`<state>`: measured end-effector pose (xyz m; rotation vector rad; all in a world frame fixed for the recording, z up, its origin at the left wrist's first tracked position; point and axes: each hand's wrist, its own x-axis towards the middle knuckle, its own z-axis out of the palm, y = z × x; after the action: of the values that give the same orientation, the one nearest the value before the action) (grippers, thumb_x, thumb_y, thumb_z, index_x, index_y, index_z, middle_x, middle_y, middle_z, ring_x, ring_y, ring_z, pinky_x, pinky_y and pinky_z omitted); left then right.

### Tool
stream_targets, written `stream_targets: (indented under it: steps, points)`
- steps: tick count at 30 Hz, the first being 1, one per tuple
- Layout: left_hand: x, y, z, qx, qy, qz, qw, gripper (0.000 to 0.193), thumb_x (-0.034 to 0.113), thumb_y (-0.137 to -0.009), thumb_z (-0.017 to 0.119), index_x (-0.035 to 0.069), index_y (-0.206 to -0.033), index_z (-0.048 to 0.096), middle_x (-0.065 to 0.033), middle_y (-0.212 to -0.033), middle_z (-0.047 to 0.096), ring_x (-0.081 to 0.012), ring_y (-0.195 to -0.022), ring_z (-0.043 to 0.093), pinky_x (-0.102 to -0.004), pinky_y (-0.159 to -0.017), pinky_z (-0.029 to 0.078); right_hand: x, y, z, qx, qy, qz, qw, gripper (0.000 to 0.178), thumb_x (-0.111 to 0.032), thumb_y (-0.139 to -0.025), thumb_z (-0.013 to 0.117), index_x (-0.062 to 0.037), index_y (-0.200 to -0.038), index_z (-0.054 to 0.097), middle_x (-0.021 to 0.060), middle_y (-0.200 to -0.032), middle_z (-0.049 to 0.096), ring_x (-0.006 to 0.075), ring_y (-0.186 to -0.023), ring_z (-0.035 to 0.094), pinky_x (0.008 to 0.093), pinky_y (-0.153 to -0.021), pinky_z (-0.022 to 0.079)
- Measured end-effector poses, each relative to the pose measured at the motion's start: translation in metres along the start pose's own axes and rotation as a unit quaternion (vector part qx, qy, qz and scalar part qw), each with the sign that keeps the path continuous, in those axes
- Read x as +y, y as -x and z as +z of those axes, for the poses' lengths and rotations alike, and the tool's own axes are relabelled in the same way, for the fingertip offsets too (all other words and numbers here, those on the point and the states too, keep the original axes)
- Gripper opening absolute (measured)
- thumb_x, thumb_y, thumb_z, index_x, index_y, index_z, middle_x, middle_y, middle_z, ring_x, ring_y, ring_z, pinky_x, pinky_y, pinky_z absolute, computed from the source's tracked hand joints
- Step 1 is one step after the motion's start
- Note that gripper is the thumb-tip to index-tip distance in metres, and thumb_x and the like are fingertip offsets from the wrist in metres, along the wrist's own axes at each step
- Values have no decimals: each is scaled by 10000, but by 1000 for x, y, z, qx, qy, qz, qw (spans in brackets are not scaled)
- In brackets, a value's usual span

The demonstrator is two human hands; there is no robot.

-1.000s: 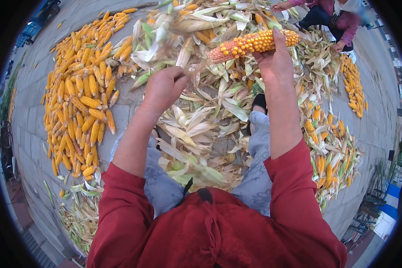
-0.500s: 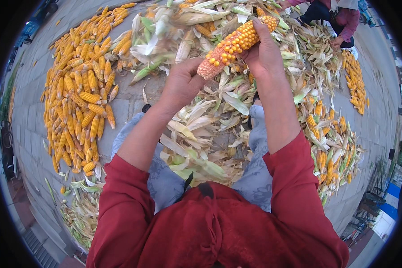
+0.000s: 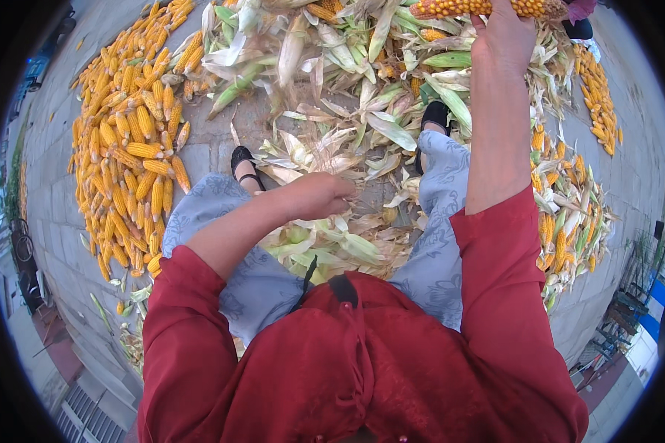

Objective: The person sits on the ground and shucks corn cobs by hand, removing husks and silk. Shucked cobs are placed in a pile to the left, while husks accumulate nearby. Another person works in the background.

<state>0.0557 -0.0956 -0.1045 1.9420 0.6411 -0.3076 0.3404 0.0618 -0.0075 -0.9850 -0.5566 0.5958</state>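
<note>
At the top edge, an ear of corn [image 3: 451,7] lies crosswise in my right hand [image 3: 504,37], whose fingers and thumb close round its middle. It has orange kernels and a bare tip at the right end. My left hand [image 3: 321,196] hangs over the husks between my knees, apart from the corn. Its fingers are curled in, and whatever may be inside them is hidden. Dry, pale corn husks [image 3: 318,151] lie on the paving below both hands, with greener ones mixed in.
A large heap of husked corn ears [image 3: 125,162] spreads on the left. More ears among husks [image 3: 560,240] lie by my right knee, and another row of ears [image 3: 597,100] lies farther right. A person's pink sleeve [image 3: 581,9] shows at the top right.
My left hand has let go of the ear's end and dropped back toward my lap. My right hand has carried the ear up and to the right, turning it level.
</note>
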Motion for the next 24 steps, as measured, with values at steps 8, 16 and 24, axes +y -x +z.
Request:
stream_targets:
  steps: [8, 16, 24]
  points:
    - [11, -2, -50, 179, 32, -12, 983, 217, 78, -767, 670, 1, -968, 642, -103, -831, 658, -216, -680, 616, -315, -656, 489, -1, 10, 3, -108, 39, 176, 978, 252, -160, -826, 689, -115, -1053, 588, 17, -930, 623, 144, -852, 586, 366, -721, 466]
    - [0, 4, -102, 498, 14, -49, 865, 728, 183, -777, 703, 59, -1409, 364, -152, -1345, 418, -261, -1094, 552, -345, -867, 510, 2, 40, 18, -259, 58, 194, 944, 299, -194, -822, 707, -81, -1078, 601, 5, -903, 630, 131, -784, 603, 296, -676, 479]
    - [33, -13, -91, 469, 310, 73, 824, 798, 344, -736, 757, -19, -1329, 366, -189, -1214, 510, -243, -1047, 564, -348, -883, 484, 17, 91, 40, -373, 126, 206, 896, 405, -314, -825, 717, 1, -1056, 613, 67, -879, 650, 146, -741, 636, 289, -624, 517]
